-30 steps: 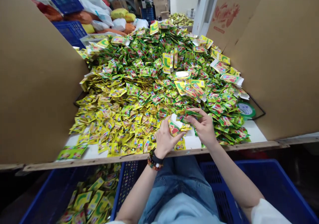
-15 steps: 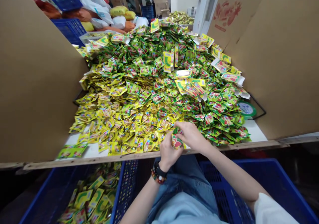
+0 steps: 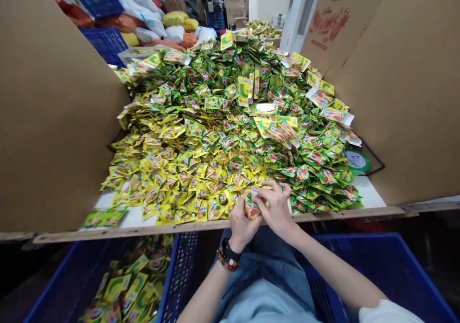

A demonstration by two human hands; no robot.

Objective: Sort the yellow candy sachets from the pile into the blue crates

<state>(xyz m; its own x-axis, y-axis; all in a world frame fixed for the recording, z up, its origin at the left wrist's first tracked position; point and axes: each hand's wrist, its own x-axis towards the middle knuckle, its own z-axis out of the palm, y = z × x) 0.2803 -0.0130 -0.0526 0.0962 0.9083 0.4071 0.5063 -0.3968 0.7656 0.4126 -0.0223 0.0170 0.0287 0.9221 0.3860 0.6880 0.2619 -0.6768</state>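
A big heap of small yellow and green sachets (image 3: 230, 136) covers a white table (image 3: 370, 193). Both my hands meet at the table's near edge. My left hand (image 3: 241, 222) is closed around a small bundle of sachets (image 3: 251, 208) showing red and green. My right hand (image 3: 276, 207) lies over the same bundle from the right, fingers curled on it. A bead bracelet and dark band sit on my left wrist.
Tall cardboard walls stand at the left (image 3: 53, 121) and right (image 3: 406, 88) of the table. A blue crate (image 3: 118, 284) with flat yellow-green packs sits below on the left, another blue crate (image 3: 377, 275) on the right. A green tape roll (image 3: 355, 161) lies by the heap. Sacks and boxes fill the background.
My hands pulled back from the heap to the table's near edge and closed together. The loose sachets they held apart are now gathered into one bundle.
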